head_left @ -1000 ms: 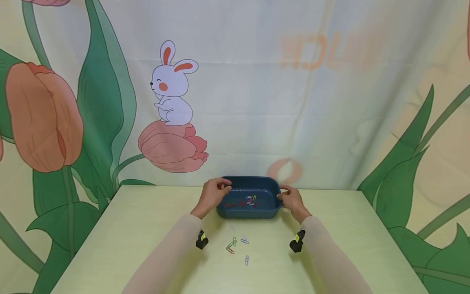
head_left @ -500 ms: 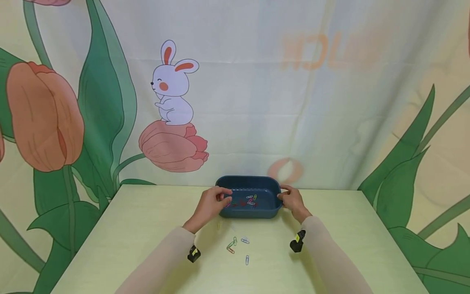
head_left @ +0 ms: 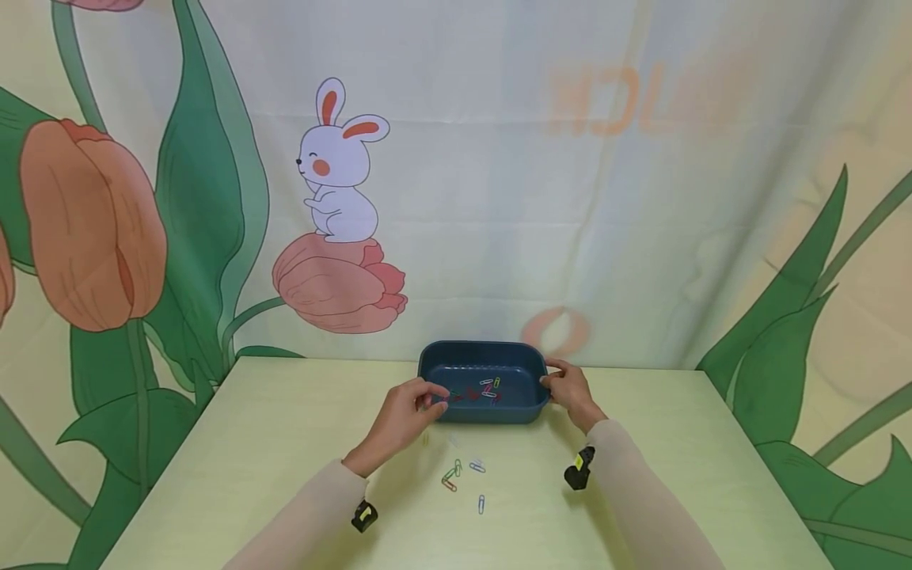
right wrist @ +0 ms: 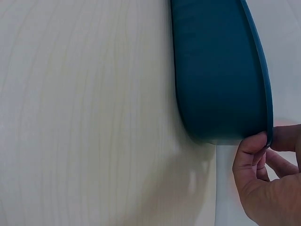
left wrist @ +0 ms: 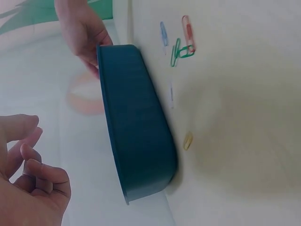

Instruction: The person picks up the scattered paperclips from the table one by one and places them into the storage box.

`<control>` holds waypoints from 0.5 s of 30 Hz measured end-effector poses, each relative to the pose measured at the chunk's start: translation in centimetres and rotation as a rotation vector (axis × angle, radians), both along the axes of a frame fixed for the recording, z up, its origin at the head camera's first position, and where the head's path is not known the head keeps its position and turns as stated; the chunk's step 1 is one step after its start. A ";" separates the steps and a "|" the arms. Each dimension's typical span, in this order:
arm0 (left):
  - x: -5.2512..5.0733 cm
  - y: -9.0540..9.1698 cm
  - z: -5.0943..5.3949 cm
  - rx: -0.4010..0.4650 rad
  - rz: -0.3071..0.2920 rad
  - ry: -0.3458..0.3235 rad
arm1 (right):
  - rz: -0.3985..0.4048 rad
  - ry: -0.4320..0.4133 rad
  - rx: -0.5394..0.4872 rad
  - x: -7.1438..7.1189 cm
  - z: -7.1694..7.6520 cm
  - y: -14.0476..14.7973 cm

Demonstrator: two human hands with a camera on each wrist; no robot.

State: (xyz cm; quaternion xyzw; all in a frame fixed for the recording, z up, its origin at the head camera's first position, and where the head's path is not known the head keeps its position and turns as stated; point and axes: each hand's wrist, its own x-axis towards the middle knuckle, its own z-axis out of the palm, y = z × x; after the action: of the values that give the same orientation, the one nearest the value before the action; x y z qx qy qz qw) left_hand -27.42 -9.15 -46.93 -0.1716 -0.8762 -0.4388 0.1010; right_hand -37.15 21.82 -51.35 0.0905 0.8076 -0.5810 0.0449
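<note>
On your worktop (head_left: 249, 435), the blue tray (head_left: 492, 415) sits near the back edge, long side toward you, probably so its open top is within reach of both hands. Your right hand (head_left: 570, 393) pinches the tray's right rim, likely to steady it, while your left hand (head_left: 397, 416) hovers by the near left corner, fingers loosely curled and grasping nothing visible. Some paper clips (head_left: 487, 382) lie inside; loose clips (head_left: 457, 468) lie scattered just in front.

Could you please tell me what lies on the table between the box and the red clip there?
In the head view, two green clips lie just beyond the red clip, and a pale clip lies nearer the box.
</note>
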 end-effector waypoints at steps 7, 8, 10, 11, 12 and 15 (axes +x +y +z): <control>1.2 -0.3 -0.9 -0.009 -0.023 -0.003 | 0.003 0.003 0.000 0.1 0.0 -0.1; 1.4 -0.4 -1.1 -0.012 -0.028 0.001 | 0.001 0.002 0.000 0.1 0.0 -0.1; 1.6 -0.4 -1.4 -0.014 -0.040 0.005 | -0.001 0.002 0.001 0.1 0.1 -0.2; 1.7 -0.4 -1.6 -0.015 -0.045 0.008 | -0.003 0.003 0.002 0.1 0.1 -0.2; 1.8 -0.4 -1.7 -0.016 -0.051 0.007 | -0.003 0.003 0.004 0.1 0.1 -0.1; 1.9 -0.4 -2.2 -0.023 -0.066 0.005 | -0.002 0.003 0.006 0.1 0.1 -0.1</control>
State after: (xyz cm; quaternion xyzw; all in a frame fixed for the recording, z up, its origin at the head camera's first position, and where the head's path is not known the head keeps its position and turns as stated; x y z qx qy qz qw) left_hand -25.49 -9.58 -49.16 -0.2026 -0.8749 -0.4313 0.0869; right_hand -37.03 21.74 -51.25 0.0905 0.8093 -0.5787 0.0428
